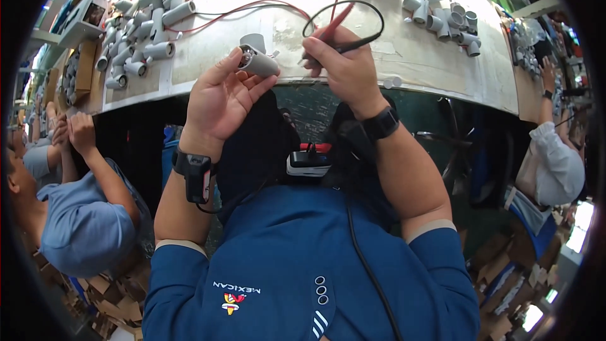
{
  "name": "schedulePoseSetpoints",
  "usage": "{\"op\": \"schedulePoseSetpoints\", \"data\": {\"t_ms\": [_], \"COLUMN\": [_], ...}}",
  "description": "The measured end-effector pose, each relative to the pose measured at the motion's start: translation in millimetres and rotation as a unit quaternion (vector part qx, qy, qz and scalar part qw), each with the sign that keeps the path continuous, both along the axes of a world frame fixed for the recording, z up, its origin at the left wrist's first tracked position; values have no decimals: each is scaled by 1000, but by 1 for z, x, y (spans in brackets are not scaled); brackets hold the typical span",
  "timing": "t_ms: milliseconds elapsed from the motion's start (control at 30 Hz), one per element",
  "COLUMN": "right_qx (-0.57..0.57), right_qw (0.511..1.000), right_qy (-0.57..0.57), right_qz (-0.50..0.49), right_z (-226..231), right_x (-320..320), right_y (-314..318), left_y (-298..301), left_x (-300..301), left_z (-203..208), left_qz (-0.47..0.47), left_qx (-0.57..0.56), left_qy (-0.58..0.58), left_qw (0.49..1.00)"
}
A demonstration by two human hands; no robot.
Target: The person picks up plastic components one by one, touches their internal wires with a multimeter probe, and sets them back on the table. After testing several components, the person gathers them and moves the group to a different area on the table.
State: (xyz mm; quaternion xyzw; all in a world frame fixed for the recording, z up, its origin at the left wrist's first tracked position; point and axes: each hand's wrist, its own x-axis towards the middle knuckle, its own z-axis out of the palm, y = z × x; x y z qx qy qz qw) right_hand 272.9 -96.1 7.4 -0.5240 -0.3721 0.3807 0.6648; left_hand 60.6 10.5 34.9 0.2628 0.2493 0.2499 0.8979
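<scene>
I've got a busy workroom around me: a co-worker in blue at left, a second person in white at right. Through the middle runs the pale worktable, stained, glaring bright on its far side. Left pile of grey fittings there, right pile of grey fittings opposite.

Now my hands: the left hand grasps a grey tee fitting over the table's near edge; the right hand clasps a red probe and black probe together, tips just right of the fitting, apart from it. I'd steady both wrists, keep the fitting's open end visible, the tips separated, the looped lead slack. Smallest: pale discs, near edge, right.
</scene>
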Motion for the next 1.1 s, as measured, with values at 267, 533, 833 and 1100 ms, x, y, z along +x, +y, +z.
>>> {"op": "schedulePoseSetpoints", "data": {"t_ms": [267,533,833,1100], "right_qx": [-1,10,17,7], "right_qw": [993,977,952,950], "right_qy": [-119,-203,-299,-305], "right_qz": [-26,-57,-60,-66], "right_z": [-6,-12,-12,-10], "right_x": [-28,-28,-29,-29], "right_y": [28,34,32,36], "left_y": [-15,-17,-17,-15], "left_x": [-11,-7,-5,-5], "left_z": [-9,-7,-5,-5], "left_qz": [-8,19,21,20], "left_qx": [9,22,32,36], "left_qy": [-6,39,55,56], "left_qw": [1000,999,998,998]}}
